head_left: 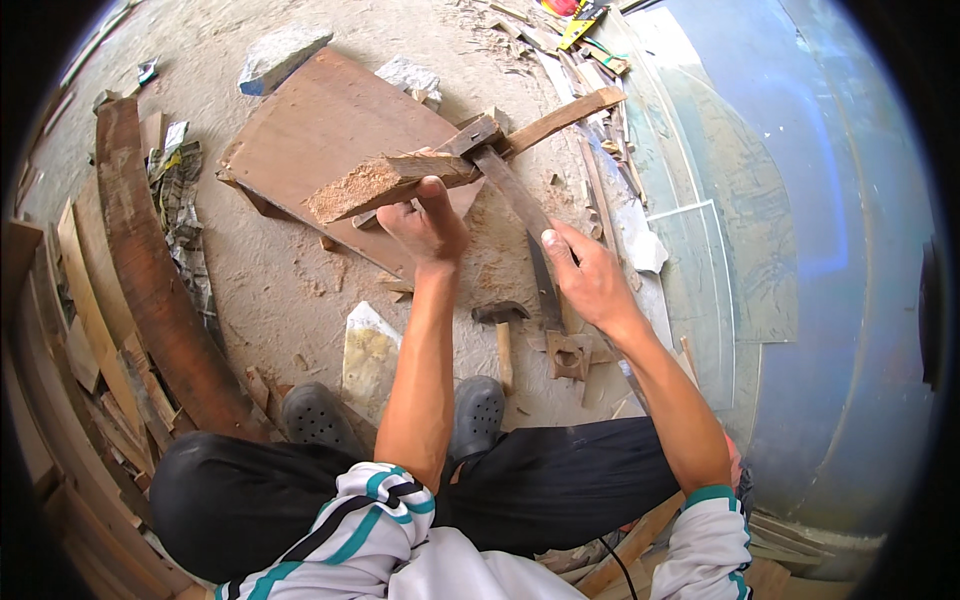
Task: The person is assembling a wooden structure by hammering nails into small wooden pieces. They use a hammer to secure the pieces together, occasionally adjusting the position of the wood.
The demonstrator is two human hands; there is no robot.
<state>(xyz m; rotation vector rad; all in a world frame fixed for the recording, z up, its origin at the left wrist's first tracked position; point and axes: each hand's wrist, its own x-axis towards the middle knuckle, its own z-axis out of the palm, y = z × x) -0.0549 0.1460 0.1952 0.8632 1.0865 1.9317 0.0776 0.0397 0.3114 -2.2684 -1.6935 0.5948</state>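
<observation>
My left hand (430, 228) is closed around a piece of wood (375, 185) with a rough, pale sawn end, its thumb pressed on the near side and its other fingers mostly hidden underneath. In my right hand (592, 280) is the flat brown handle of a hammer-like tool (515, 192). Its dark block-shaped head (472, 136) lies across the wood between my hands. Beyond the head, a narrow wooden length (565, 121) slants up to the right; I cannot tell whether it belongs to the held piece. Below all this stands a brown wooden board (310, 125).
A hammer (505, 345) lies on the dusty floor before my shoes, beside a pale stone slab (370, 355). Planks (150, 260) are stacked along the left. Glass sheets (700, 290) and a large bluish panel (850, 300) cover the right. A yellow tool (580, 25) sits far off among offcuts.
</observation>
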